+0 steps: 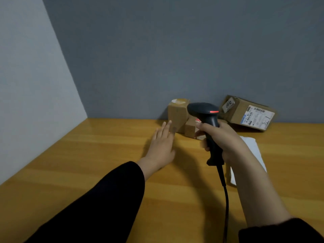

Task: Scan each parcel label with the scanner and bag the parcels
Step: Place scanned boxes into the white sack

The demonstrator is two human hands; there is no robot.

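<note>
The right hand point(221, 137) is wrapped round the grip of a black scanner point(204, 112), with fingers curled across the front of the handle. The scanner's head is up and points away from the person toward the boxes, and a red light shows on top of it. A black cable point(226, 199) hangs from the bottom of the grip toward the near edge of the wooden table point(87, 163). The left hand point(163, 143) is stretched out flat and low over the table, holding nothing, with its fingers straight and close together. Its fingertips reach the foot of a tall box point(177, 112), but whether they touch it cannot be told. This box stands upright against the grey wall point(157, 50), with pale tape on its top. A low box point(190, 128) sits just beside it on the right, partly hidden behind the scanner and the right hand. Farther right a big box point(243, 106) leans tilted against the wall, with one end raised and a white label point(258, 118) with printed bars facing the camera. What looks like a flat white bag point(252, 146) lies on the table under the right forearm. A paler wall point(26, 85) closes the left side.
</note>
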